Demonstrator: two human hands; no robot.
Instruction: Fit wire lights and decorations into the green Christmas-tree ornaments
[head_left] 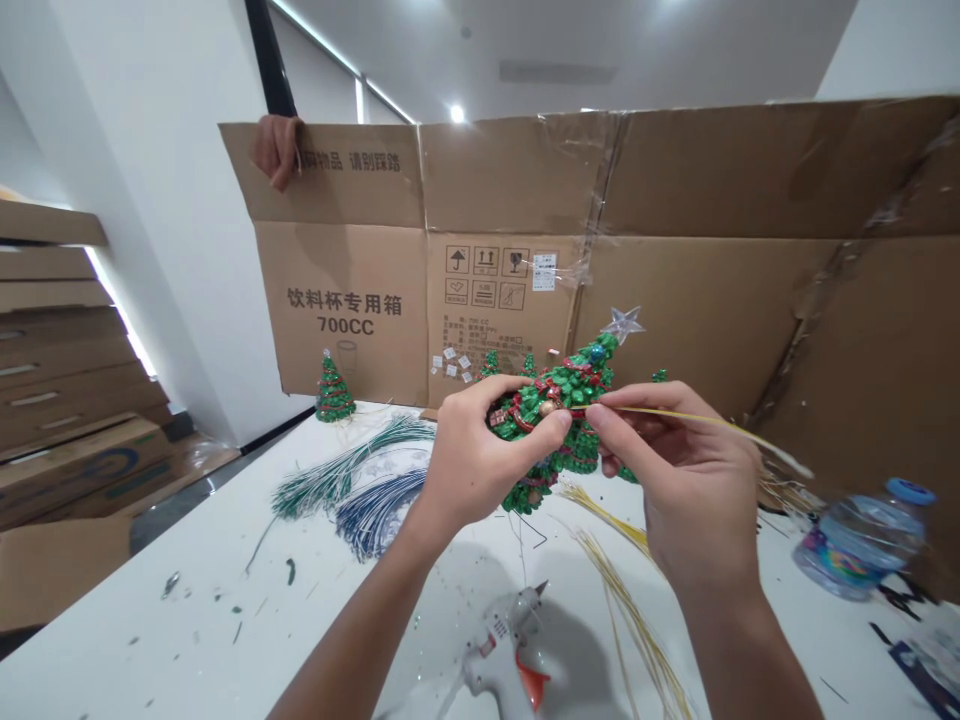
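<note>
My left hand (487,440) is wrapped round a small green Christmas tree (577,380), which leans to the right and carries red garland, small ornaments and a clear star on top. Between the thumb and fingers of my right hand (675,470) is a thin yellow wire (682,413). Its near end meets the tree beside my left thumb, and the other end sticks out to the right. Below the tree, a white glue gun (499,640) with an orange trigger lies on the table.
Green wires (337,470) and blue wires (375,510) lie in bundles at left, yellow wires (630,610) at right. A water bottle (862,540) stands far right. Another small tree (333,388) is by the cardboard wall (345,260), whose top another person's hand (277,150) grips.
</note>
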